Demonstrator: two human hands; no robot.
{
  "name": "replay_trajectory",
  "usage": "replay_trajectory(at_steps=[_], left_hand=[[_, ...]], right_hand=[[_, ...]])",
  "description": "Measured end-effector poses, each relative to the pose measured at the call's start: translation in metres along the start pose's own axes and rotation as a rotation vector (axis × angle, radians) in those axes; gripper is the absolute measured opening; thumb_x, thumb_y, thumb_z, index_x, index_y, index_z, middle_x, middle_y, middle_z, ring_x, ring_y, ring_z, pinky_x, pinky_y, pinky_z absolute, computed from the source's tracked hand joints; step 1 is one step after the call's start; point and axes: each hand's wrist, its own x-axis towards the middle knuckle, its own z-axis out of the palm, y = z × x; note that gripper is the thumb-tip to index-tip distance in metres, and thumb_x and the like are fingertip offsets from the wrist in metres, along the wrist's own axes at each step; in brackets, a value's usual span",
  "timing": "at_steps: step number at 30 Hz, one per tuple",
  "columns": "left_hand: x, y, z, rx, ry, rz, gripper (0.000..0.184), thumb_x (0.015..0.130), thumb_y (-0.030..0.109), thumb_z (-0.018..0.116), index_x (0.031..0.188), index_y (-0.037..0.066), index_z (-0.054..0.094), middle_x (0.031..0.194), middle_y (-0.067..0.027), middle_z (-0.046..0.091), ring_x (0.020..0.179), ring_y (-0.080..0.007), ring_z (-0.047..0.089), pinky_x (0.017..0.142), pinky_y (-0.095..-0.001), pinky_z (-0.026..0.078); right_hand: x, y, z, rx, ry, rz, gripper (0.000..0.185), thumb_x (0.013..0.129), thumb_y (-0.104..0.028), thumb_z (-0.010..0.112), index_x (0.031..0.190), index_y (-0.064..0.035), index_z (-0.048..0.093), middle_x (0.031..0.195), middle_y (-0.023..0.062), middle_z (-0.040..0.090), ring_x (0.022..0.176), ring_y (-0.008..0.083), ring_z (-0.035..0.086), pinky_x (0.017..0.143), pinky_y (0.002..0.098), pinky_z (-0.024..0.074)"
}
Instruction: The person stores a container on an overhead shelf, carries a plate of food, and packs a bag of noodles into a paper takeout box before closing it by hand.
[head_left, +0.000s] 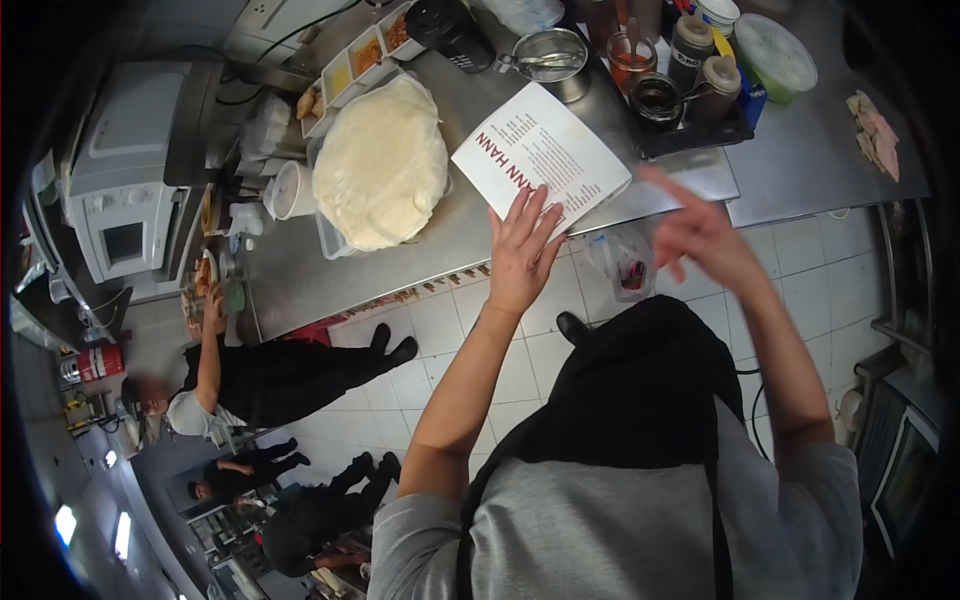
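A white printed box (pixel 545 150) with red letters lies on the steel counter (pixel 470 110). My left hand (pixel 522 255) rests on its near edge, palm down with the fingers spread. To the right of the box, my right hand (pixel 705 235) is raised in the air near the counter's edge, slightly blurred; its index finger points out and nothing shows in it. Left of the box, a large pale round sheet-like food (pixel 385 160) sits over a clear plastic tub (pixel 332 240).
Behind are a metal pot (pixel 553 62), a black cup (pixel 450 35), white trays of toppings (pixel 340 78) and a black tray (pixel 700 140) of sauces. A green-white tub (pixel 775 55) and a cloth (pixel 873 135) lie right. Co-workers (pixel 270 385) stand left.
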Motion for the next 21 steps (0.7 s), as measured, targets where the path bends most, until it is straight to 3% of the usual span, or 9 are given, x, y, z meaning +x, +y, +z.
replay_trajectory(at_steps=[1,3,4,7,12,17,21], left_hand=[[-0.003,-0.002,0.003,-0.01,0.024,0.004,0.05,0.077,0.012,0.069,0.124,0.008,0.054,0.134,-0.012,0.048,0.127,-0.0335,0.041,0.106,-0.0576,0.02],[-0.003,-0.005,0.007,-0.024,0.062,0.03,0.056,0.077,0.011,0.069,0.129,0.006,0.048,0.134,-0.0119,0.049,0.126,-0.0338,0.042,0.106,-0.0579,0.019],[-0.003,-0.003,0.007,-0.101,0.078,-0.005,0.063,0.078,0.011,0.069,0.134,0.004,0.041,0.132,-0.012,0.051,0.125,-0.0344,0.044,0.105,-0.0585,0.02],[-0.006,-0.01,0.012,-0.229,0.164,0.032,0.069,0.074,0.009,0.071,0.135,0.007,0.039,0.135,-0.0118,0.048,0.123,-0.0328,0.045,0.102,-0.0607,0.023],[-0.007,-0.01,0.009,-0.102,0.075,0.091,0.057,0.073,0.008,0.069,0.127,0.007,0.05,0.139,-0.0131,0.042,0.126,-0.0331,0.041,0.104,-0.0591,0.023],[-0.006,-0.01,0.003,-0.084,-0.004,0.029,0.05,0.074,0.01,0.069,0.122,0.008,0.055,0.139,-0.0136,0.041,0.128,-0.0322,0.039,0.102,-0.0594,0.026],[-0.007,-0.007,-0.009,-0.07,-0.059,0.029,0.06,0.074,0.01,0.069,0.13,0.005,0.047,0.143,-0.0153,0.035,0.129,-0.0351,0.036,0.103,-0.0551,0.028]], right_hand=[[0.005,0.005,0.02,0.053,-0.113,0.007,0.06,0.091,-0.009,0.053,0.144,-0.0114,0.025,0.069,0.0071,0.06,0.051,0.0111,0.056,0.048,0.0236,0.045],[0.018,0.02,0.051,0.042,-0.121,0.02,0.07,0.089,-0.003,0.052,0.147,-0.0138,0.013,0.069,0.0081,0.06,0.05,0.0111,0.054,0.048,0.0243,0.0448],[0.025,0.025,0.064,0.039,-0.07,-0.005,0.07,0.089,-0.002,0.052,0.147,-0.0137,0.014,0.069,0.0079,0.06,0.05,0.0109,0.054,0.048,0.0244,0.0446],[0.034,0.043,0.085,0.013,0.061,-0.05,0.069,0.089,-0.001,0.051,0.147,-0.0136,0.015,0.069,0.0072,0.06,0.049,0.0103,0.053,0.047,0.0244,0.0439],[0.046,0.053,0.099,-0.057,0.19,-0.069,0.066,0.089,0.0,0.051,0.145,-0.0148,0.021,0.067,0.006,0.059,0.049,0.0089,0.051,0.046,0.0238,0.0425],[0.041,0.059,0.087,-0.224,0.198,-0.034,0.067,0.086,0.002,0.052,0.144,-0.0187,0.025,0.066,0.0046,0.059,0.049,0.0085,0.049,0.046,0.0239,0.0437],[0.06,0.056,0.094,-0.333,0.149,-0.063,0.066,0.086,0.002,0.051,0.144,-0.0183,0.027,0.069,0.005,0.06,0.051,0.009,0.051,0.047,0.0247,0.0453]])
